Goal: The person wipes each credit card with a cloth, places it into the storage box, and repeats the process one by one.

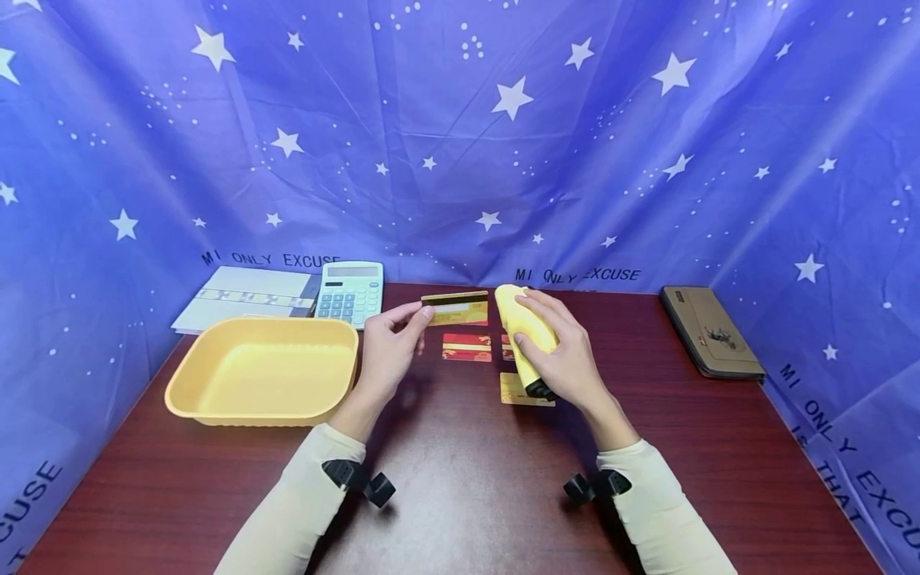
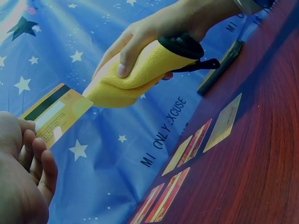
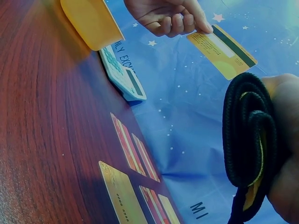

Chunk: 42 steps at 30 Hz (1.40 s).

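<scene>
My left hand (image 1: 388,347) pinches a gold bank card (image 1: 460,313) by its left end, between thumb and fingers. The card is held up off the table, its dark magnetic stripe and white signature strip showing. My right hand (image 1: 568,351) grips a folded yellow cloth (image 1: 527,321) with black edging, seen end-on as the black hem (image 3: 247,135) in the right wrist view. In the left wrist view the cloth's tip (image 2: 91,95) meets or overlaps the card's far end; contact cannot be told. Below the hands lie a red card (image 1: 467,348) and a gold card (image 1: 517,389); the cloth partly hides another red card (image 1: 506,349).
A yellow plastic basin (image 1: 262,419) stands at the left. Behind it are a light blue calculator (image 1: 350,295) and a white box or pad (image 1: 240,295). A brown zip wallet (image 1: 711,335) lies at the right, near the starry blue curtain (image 1: 446,120).
</scene>
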{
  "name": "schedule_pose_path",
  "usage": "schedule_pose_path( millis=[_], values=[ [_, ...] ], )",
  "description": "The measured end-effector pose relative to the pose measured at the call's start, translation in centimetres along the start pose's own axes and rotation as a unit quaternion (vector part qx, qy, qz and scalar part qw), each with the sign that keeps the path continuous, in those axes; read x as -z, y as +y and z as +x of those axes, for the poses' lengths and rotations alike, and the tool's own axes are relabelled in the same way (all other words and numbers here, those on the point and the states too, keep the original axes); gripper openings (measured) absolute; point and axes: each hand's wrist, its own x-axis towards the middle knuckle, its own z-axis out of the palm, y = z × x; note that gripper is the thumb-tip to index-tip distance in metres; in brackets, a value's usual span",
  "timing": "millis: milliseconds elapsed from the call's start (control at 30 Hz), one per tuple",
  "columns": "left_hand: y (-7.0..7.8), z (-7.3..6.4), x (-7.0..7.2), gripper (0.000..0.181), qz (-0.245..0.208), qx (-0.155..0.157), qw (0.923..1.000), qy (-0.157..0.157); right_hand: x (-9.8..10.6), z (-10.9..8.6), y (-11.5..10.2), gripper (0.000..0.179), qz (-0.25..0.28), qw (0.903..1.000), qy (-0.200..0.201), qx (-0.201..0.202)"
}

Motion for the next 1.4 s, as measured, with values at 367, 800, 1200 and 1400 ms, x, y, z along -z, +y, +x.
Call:
schedule_pose_path(
  millis=[367, 800, 1200, 1400],
  values=[
    [-0.20, 0.13, -0.10, 0.026, 0.024, -0.048, 0.9975, 0.046, 0.01, 0.00, 0.01, 0.054, 0.013, 0.9999, 0.005, 0.002],
    [-0.14, 0.16, -0.10, 0.039, -0.065, -0.036, 0.9972, -0.012, 0.00, 0.01, -0.15, 0.053, 0.012, 0.9998, 0.013, 0.000],
    [-0.15, -0.08, -0.09, 0.049, -0.039, -0.006, 0.9957, -0.084, 0.15, -0.02, -0.09, 0.052, 0.007, 0.9999, 0.009, 0.000],
    [-0.36, -0.15, -0.16, 0.049, -0.026, -0.004, 0.9955, -0.092, -0.05, -0.04, -0.37, 0.053, 0.019, 0.9997, 0.015, 0.004]
  ],
)
